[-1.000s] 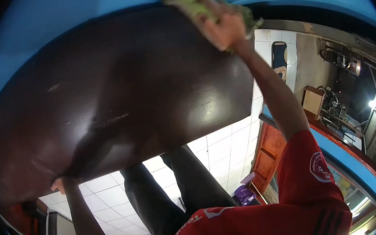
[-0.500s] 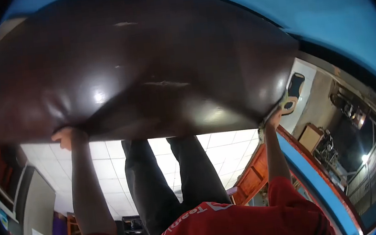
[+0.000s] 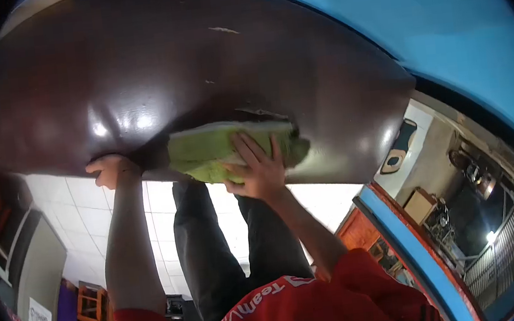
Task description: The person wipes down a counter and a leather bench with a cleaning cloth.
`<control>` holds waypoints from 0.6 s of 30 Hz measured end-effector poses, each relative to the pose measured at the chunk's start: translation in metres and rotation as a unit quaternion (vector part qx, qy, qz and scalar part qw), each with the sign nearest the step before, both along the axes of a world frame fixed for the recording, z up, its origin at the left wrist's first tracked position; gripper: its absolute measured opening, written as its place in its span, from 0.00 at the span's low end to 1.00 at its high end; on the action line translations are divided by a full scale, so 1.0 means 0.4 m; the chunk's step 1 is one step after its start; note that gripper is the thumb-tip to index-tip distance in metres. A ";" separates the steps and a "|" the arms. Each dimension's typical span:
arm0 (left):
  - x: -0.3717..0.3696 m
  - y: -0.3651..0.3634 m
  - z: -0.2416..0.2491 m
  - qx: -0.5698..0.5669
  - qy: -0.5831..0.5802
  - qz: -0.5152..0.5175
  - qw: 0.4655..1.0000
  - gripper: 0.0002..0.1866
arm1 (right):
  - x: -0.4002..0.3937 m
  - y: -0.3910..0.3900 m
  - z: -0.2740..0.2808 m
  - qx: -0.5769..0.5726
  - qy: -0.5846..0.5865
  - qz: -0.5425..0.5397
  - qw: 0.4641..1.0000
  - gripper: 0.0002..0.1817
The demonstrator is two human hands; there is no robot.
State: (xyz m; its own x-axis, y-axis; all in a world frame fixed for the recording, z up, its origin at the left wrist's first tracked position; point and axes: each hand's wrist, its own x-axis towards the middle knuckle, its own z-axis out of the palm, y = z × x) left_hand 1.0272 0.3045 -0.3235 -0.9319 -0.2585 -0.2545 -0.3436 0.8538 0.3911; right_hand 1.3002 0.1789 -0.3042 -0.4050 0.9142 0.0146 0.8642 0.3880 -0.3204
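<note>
A large, shiny dark brown padded surface (image 3: 152,58) with a few scuffs and small tears fills the upper part of the view. My left hand (image 3: 113,170) grips its near edge, the fingers curled and the padding creased beside them. Near the middle of that edge, my right hand (image 3: 261,166) presses on a green cloth (image 3: 203,150) with its fingers bent over it. The cloth is spread on the brown surface, and its right end looks blurred.
Behind the brown surface stands a blue wall (image 3: 441,9). White floor tiles (image 3: 86,206) show below, around my legs. A red and blue partition edge (image 3: 415,238) runs at the right. At the lower left are a grey panel (image 3: 39,265) and an orange wooden item (image 3: 90,303).
My right hand has moved left from the right corner to the middle, bringing the green cloth onto the surface. My left hand has shifted slightly right and up in the view, still on the edge.
</note>
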 end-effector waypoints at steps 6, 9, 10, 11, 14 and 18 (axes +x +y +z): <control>-0.010 -0.033 -0.016 -0.019 0.014 -0.017 1.000 0.40 | 0.425 0.169 0.057 0.031 -0.213 -0.297 0.931 0.37; -0.036 -0.017 -0.019 -0.014 0.028 -0.010 0.999 0.40 | 0.777 0.163 0.021 0.037 0.010 -0.543 0.839 0.33; -0.028 -0.008 -0.007 -0.018 0.021 0.000 1.000 0.40 | 0.843 0.180 0.029 -0.038 0.259 -0.646 0.717 0.32; -0.032 -0.004 -0.007 -0.018 0.027 0.009 0.999 0.40 | 0.895 0.204 0.023 -0.045 0.418 -0.680 0.601 0.32; -0.010 0.006 0.020 -0.020 0.005 0.000 1.000 0.40 | 0.802 0.280 0.007 -0.021 -0.036 -0.656 0.754 0.36; -0.010 0.004 0.013 -0.006 0.014 -0.008 1.000 0.40 | 0.360 0.512 0.019 0.024 -0.247 -0.529 0.811 0.42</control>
State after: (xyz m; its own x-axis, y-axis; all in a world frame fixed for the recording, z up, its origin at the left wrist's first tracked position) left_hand 1.0233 0.3060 -0.3181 -0.9424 -0.2465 -0.2261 -0.3195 0.8635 0.3901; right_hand 1.4441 0.3837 -0.2968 0.6394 0.7568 0.1357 0.7395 -0.6537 0.1608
